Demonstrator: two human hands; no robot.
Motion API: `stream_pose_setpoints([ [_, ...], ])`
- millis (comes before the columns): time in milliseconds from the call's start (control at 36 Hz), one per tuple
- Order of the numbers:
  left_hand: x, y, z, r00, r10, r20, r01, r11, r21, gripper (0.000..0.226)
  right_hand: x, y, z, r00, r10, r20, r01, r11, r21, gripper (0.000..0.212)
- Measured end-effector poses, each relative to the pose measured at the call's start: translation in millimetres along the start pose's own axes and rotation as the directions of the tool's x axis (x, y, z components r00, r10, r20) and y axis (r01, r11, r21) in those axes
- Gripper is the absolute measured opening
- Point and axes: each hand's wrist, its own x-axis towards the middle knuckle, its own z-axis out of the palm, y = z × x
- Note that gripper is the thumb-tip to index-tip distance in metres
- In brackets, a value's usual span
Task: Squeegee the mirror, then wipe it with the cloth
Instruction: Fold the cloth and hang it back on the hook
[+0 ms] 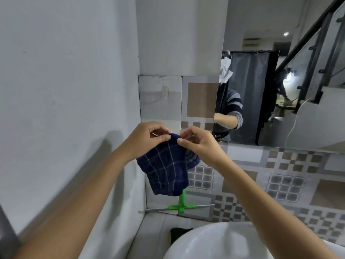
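Both hands pinch the top edge of the navy checked cloth [166, 169] — left hand [147, 139] and right hand [197, 144] close together. It hangs before the green squeegee [182, 203]; the mirror [280, 81] stands far right.

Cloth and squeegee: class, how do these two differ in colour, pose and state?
The cloth is navy with pale checks; the squeegee is green. The cloth hangs pinched by the left hand and right hand; the squeegee leans untouched against the wall tiles, partly hidden behind the cloth.
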Motion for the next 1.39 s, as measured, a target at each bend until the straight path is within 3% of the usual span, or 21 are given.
stream_pose_setpoints([
  [250,-43.3,-36.9,41.7,0.977,-0.213,0.028,0.213,0.943,-0.254,0.015,5.2,-5.5,1.9,0.999,0.038,0.021,-0.034,0.985,-0.172,0.009],
  [389,-35.7,-38.0,41.6,0.981,-0.194,-0.027,0.17,0.911,-0.376,0.014,19.0,-4.8,-16.6,0.998,0.062,0.004,-0.06,0.978,-0.202,0.013],
  [583,27.1,-24.8,5.9,0.945,-0.091,-0.315,0.025,0.978,-0.208,0.014,70.2,-20.4,-35.8,0.995,0.01,-0.101,-0.036,0.967,-0.253,0.017],
  [694,79.9,-13.1,-19.6,0.857,0.021,-0.515,-0.04,0.999,-0.026,0.014,118.1,-44.7,-35.8,0.961,-0.111,-0.253,0.041,0.963,-0.266,0.01],
  [833,131.2,-10.1,-44.3,0.773,0.116,-0.624,-0.059,0.992,0.112,0.018,175.0,-61.2,-30.7,0.901,-0.232,-0.366,0.085,0.923,-0.374,0.007],
  [944,149.8,-18.8,-46.1,0.759,0.144,-0.635,-0.049,0.985,0.165,0.019,195.9,-53.9,-19.9,0.856,-0.321,-0.406,0.046,0.828,-0.559,0.009],
  [1056,154.4,-34.9,-42.3,0.751,0.119,-0.649,-0.035,0.989,0.14,0.019,191.6,-37.5,-10.0,0.841,-0.356,-0.408,0.044,0.796,-0.604,0.012],
  [1222,149.4,-48.7,-33.6,0.75,0.037,-0.66,-0.071,0.997,-0.026,0.016,176.7,-20.7,1.4,0.839,-0.326,-0.436,0.094,0.876,-0.473,0.011],
  [1389,142.4,-48.8,-39.5,0.831,-0.029,-0.555,-0.036,0.994,-0.106,0.014,166.2,-24.1,-3.9,0.9,-0.213,-0.38,0.064,0.927,-0.368,0.017],
])
